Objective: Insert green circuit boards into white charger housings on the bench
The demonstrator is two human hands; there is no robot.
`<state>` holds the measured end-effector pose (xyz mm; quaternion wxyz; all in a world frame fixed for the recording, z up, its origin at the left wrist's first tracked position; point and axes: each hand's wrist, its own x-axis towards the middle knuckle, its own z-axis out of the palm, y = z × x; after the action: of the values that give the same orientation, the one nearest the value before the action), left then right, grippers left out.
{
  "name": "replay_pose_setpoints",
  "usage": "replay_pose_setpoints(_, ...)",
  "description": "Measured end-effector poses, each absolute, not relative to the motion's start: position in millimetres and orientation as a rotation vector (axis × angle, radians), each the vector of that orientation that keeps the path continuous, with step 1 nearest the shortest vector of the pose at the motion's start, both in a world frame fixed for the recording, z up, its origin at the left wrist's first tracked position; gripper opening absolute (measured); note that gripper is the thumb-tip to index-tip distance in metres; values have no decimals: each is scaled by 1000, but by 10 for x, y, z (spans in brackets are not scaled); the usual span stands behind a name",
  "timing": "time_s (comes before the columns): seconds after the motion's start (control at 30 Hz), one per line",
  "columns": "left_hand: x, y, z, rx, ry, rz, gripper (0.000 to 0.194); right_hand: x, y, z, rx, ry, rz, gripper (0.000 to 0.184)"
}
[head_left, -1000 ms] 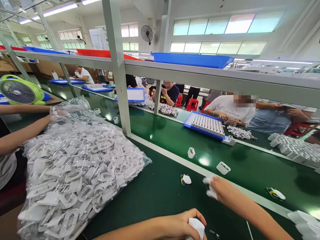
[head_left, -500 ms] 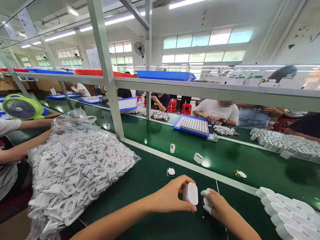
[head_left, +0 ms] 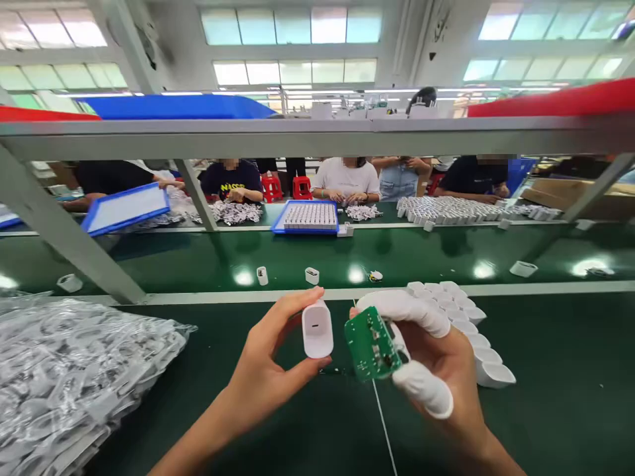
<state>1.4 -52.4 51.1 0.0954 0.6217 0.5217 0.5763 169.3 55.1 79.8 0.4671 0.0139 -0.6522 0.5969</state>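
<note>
My left hand (head_left: 270, 367) pinches a white charger shell (head_left: 317, 328) between thumb and fingers, its small port slot facing me. My right hand (head_left: 436, 370), with white finger cots on thumb and fingers, grips a green circuit board (head_left: 372, 344) with small components on it. Shell and board sit side by side, a narrow gap between them, above the dark green bench (head_left: 546, 396). A row of white shells (head_left: 471, 330) lies just beyond my right hand.
A clear bag of white plastic parts (head_left: 64, 370) lies at the left. A conveyor belt (head_left: 198, 261) beyond carries scattered shells (head_left: 311, 275). A grey shelf rail (head_left: 317, 135) crosses overhead. People sit opposite by a blue tray (head_left: 307, 218) of parts.
The view has swung right, so the bag sits at the far left. My left hand turned the shell's port toward me. My right hand now grips a green circuit board.
</note>
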Motion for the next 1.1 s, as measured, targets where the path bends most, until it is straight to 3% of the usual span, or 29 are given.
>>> replay_pose_setpoints(0.13, 73, -591, 512, 1942, 1508, 1665, 58, 1713, 448, 723, 261, -1736, 1174, 39)
replay_pose_setpoints(0.47, 140, -696, 545, 2059, 1627, 1656, 62, 1708, 314, 662, 183, -1961, 770, 32)
replay_pose_setpoints(0.7, 149, -704, 568, 2079, 1636, 1663, 64, 1628, 351, 618, 231, -1958, 616, 20)
replay_pose_setpoints(1.1, 164, -697, 591, 2049, 1625, 1699, 63, 1576, 335, 622, 236, -1909, 626, 34)
